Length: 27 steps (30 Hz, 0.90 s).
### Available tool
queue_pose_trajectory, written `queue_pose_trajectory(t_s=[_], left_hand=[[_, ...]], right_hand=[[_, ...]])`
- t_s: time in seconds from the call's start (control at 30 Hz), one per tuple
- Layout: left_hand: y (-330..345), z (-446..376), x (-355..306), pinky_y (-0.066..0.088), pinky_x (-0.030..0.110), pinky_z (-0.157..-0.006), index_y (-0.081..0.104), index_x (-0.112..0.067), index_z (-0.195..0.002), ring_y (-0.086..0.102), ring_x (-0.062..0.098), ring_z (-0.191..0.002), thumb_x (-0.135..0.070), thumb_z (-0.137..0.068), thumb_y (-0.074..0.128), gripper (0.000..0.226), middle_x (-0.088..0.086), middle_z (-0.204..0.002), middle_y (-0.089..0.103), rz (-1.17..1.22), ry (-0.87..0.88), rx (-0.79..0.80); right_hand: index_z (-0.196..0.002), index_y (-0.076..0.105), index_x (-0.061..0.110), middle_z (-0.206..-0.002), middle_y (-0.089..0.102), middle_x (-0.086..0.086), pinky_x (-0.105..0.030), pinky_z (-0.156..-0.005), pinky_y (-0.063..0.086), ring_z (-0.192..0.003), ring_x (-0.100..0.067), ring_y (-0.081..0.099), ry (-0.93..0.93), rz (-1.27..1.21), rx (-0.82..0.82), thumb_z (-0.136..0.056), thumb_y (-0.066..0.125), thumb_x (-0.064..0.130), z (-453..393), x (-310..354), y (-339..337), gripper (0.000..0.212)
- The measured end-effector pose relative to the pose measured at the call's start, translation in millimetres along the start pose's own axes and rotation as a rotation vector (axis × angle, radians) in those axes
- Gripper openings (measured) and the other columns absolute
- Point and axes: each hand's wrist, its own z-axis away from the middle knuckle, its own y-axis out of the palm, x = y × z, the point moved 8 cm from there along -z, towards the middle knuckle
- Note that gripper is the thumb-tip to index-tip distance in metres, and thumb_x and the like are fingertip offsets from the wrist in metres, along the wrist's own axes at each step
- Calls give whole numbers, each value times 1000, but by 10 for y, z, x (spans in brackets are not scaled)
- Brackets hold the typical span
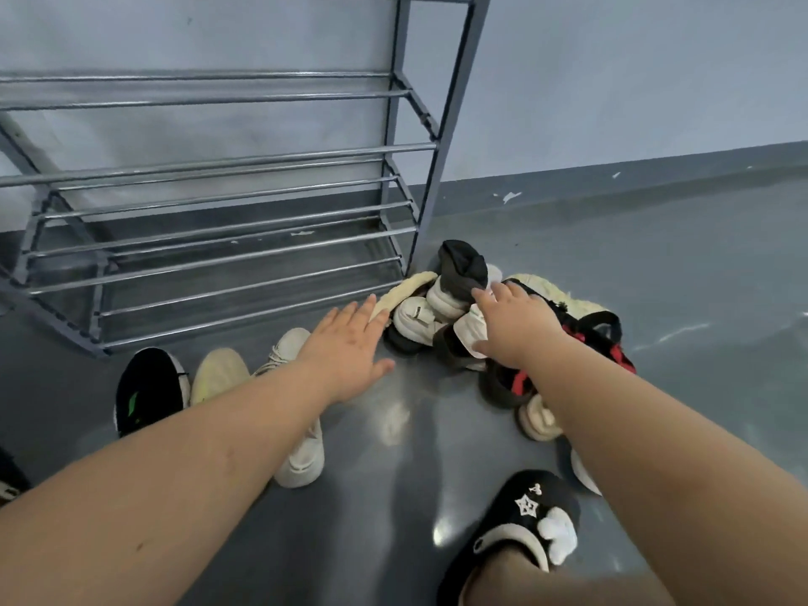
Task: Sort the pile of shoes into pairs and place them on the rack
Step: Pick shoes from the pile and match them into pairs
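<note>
Since no shoe sits on any visible tier of the rack [227, 168], placement has not begun. Three sneakers [218, 373] lie apart on the floor [393, 452]; the pile of shoes [441, 308] remains beside the rack's foot — unsorted. Left hand [350, 347] reaches flat-fingered, holding nothing; right hand [516, 330] rests spread on the pile.

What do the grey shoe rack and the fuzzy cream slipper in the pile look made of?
Grey shoe rack: apparently painted metal; thin round bars carry bright glints, and the frame is a uniform matt grey. Fuzzy cream slipper: seemingly plush or fleece fabric; its edge looks soft, shaggy and dull, though motion blur leaves that uncertain.
</note>
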Motion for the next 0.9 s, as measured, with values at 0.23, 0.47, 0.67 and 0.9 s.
queue_pose_trajectory(t_s=[0.23, 0.47, 0.67, 0.9], left_hand=[[-91, -523, -152, 7, 38, -120, 2, -21, -152, 6, 25, -147, -53, -95, 33, 72, 8, -160, -6, -26, 38, 63], [-153, -1087, -305, 13, 38, -118, 6, -28, -151, 11, 25, -146, -53, -96, 32, 66, 7, -160, -2, -11, 61, 110], [33, -1541, -379, 15, 38, -117, 8, -30, -151, 13, 26, -146, -51, -96, 32, 63, 6, -160, 2, 45, 64, 161], [220, -2011, -482, 16, 38, -119, 6, -35, -150, 12, 22, -147, -47, -96, 37, 63, 4, -160, 9, 219, 82, 147]], right_hand=[[-144, 29, 17, -145, 37, -9, -42, -102, 39, -134, -29, 35, 63, -76, 15, -86, 57, 51, -379, -516, -110, 72], [-145, 26, 15, -145, 36, -15, -45, -104, 39, -131, -34, 38, 153, -415, 128, -90, 51, 51, -773, -564, 390, 70], [-144, 29, 15, -142, 39, -14, -44, -104, 38, -128, -34, 40, 150, -465, 158, -94, 46, 47, -1020, -569, 615, 61], [-146, 26, 14, -145, 37, -12, -42, -103, 36, -132, -31, 36, 205, -496, 154, -96, 40, 47, -1258, -669, 796, 61]])
